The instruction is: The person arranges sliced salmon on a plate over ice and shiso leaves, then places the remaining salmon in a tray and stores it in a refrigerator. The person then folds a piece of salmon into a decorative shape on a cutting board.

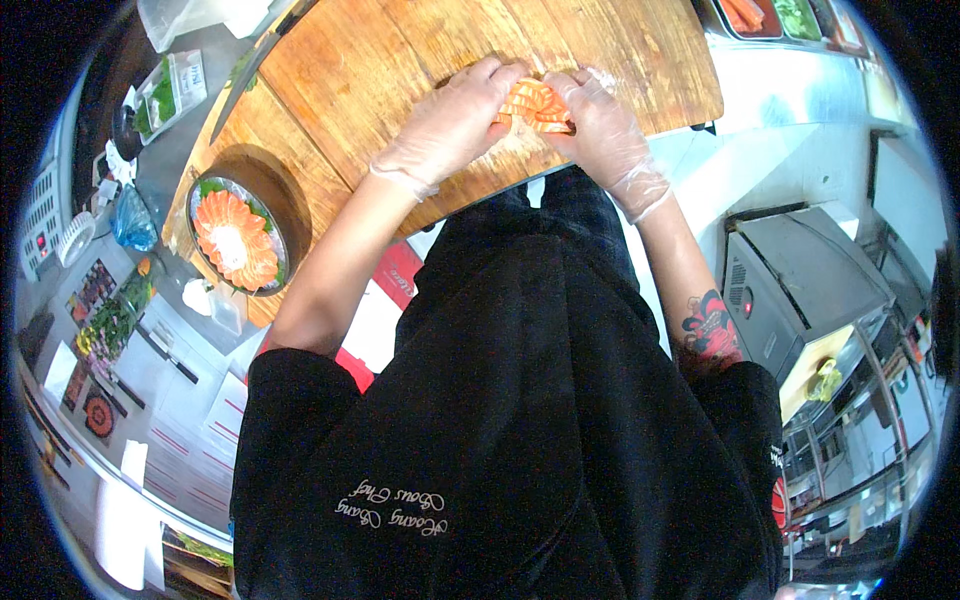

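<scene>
Both my hands wear clear plastic gloves. Between them, slices of orange salmon point(534, 105) with white streaks form a curved, overlapping bundle on the wooden cutting board point(420, 45). My left hand point(461, 112) grips the bundle's left end, fingers curled around it. At its right end my right hand point(600, 124) pinches it with thumb and fingers. The fingers hide part of the slices. On the board's left side rests a dark round bowl point(283, 259), where salmon slices point(251, 217) fan out like a flower around a white centre, with green leaves beneath.
A long knife point(244, 86) lies along the board's upper left edge. Past it on the metal counter are a plastic container point(180, 82) of green leaves and a blue plastic bag point(133, 219). Food trays point(750, 15) stand upper right. A metal appliance point(810, 262) is at right.
</scene>
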The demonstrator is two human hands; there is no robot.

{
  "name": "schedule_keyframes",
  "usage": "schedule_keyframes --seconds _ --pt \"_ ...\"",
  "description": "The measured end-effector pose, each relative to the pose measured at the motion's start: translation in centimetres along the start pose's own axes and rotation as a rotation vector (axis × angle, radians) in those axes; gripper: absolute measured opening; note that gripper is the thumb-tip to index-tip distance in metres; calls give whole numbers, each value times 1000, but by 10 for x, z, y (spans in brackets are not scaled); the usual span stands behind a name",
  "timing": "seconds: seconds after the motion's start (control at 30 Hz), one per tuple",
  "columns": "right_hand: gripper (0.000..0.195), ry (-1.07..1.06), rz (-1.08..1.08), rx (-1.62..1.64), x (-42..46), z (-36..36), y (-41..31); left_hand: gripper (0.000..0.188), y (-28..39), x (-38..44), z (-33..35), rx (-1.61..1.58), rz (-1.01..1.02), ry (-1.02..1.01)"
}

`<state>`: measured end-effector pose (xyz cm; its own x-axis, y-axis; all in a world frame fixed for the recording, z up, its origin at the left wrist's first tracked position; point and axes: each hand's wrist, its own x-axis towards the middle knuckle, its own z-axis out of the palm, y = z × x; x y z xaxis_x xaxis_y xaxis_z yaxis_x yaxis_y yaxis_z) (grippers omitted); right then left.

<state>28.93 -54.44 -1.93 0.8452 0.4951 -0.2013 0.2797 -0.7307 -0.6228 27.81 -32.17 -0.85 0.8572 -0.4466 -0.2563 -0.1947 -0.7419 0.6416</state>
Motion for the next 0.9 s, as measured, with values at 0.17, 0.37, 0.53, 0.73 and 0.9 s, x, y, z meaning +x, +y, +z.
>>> schedule_keyframes --seconds 0.17,0.37,0.53,0.73,0.9 --pt "60 24 27 -2 -2 9 4 63 -10 0 1 1 2 -47" --pt "66 31 24 1 -3 10 6 60 -6 10 -7 36 100 4" --pt "67 52 30 19 -2 12 5 53 -5 20 -10 14 111 -66" --pt "66 48 83 60 -2 13 -1 39 -17 46 -7 -9 173 -76" --pt "65 13 110 62 0 11 -2 42 -5 50 -6 105 79 -127"
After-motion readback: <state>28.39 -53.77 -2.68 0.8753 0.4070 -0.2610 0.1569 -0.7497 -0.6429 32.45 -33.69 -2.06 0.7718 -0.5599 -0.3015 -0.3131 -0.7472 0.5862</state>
